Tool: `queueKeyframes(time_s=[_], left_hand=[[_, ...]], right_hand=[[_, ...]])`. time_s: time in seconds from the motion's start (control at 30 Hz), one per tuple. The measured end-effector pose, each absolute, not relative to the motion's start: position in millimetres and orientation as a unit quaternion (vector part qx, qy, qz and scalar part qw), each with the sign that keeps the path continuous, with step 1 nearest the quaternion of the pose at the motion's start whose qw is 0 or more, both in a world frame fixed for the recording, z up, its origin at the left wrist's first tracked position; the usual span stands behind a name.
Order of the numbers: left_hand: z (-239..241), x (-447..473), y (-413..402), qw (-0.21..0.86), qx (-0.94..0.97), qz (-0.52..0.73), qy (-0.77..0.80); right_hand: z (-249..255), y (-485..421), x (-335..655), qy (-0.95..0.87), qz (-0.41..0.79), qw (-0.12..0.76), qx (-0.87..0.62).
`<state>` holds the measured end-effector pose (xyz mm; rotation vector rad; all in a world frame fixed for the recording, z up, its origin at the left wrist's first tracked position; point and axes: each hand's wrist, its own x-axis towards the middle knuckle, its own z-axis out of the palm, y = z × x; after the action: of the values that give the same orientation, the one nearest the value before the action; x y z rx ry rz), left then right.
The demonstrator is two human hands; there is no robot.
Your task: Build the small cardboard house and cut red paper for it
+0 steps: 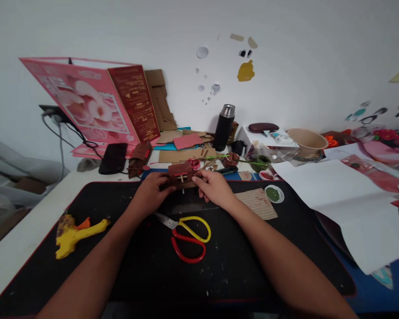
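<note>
- Left hand [154, 191] and right hand [217, 188]: gripping opposite ends of the brown model house [180, 169].
- It lies between them, long axis running hand to hand, neither nearer.

- A room in a home, by the look of it, with a white desk [36, 235] set up for handicrafts against a plain pale wall [169, 35].
- Craft signs: yellow glue gun with an orange trigger [73, 235] at eight o'clock, scissors with red and yellow handles [190, 239] at six, round white dish of green paint [274, 194] between three and four.
- Homely signs: yellow and grey wall stickers [246, 71] at one o'clock, black flask with a silver cap [224, 128] below them, long maroon case [264, 127] at two.
</note>
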<state>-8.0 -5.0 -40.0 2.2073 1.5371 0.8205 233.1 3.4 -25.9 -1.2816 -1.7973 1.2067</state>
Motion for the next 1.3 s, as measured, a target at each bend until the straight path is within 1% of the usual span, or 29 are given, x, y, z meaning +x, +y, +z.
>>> queueKeyframes(time_s=[0.2, 0.33, 0.43, 0.53, 0.9, 1.1, 1.3], left_hand=[[-35, -6, -7, 0.184, 0.757, 0.299, 0.551], [-28, -10, -10, 0.26, 0.715, 0.315, 0.568], [-28, -18, -9, 0.322, 0.694, 0.333, 0.551], [-31, -23, -5, 0.345, 0.687, 0.359, 0.53], [-39, -19, 1, 0.385, 0.673, 0.373, 0.509], [-42, -12, 2, 0.369, 0.665, 0.388, 0.521], [-36, -12, 2, 0.349, 0.665, 0.403, 0.523]], right_hand=[[-30, 4, 232, -0.679, 0.449, 0.313, -0.489], [-33, 6, 232, -0.669, 0.461, 0.318, -0.488], [-34, 6, 232, -0.662, 0.472, 0.316, -0.489], [-34, 6, 232, -0.659, 0.475, 0.317, -0.489], [-37, 7, 231, -0.662, 0.47, 0.316, -0.491], [-33, 5, 230, -0.664, 0.466, 0.307, -0.497], [-29, 5, 234, -0.68, 0.467, 0.287, -0.488]])
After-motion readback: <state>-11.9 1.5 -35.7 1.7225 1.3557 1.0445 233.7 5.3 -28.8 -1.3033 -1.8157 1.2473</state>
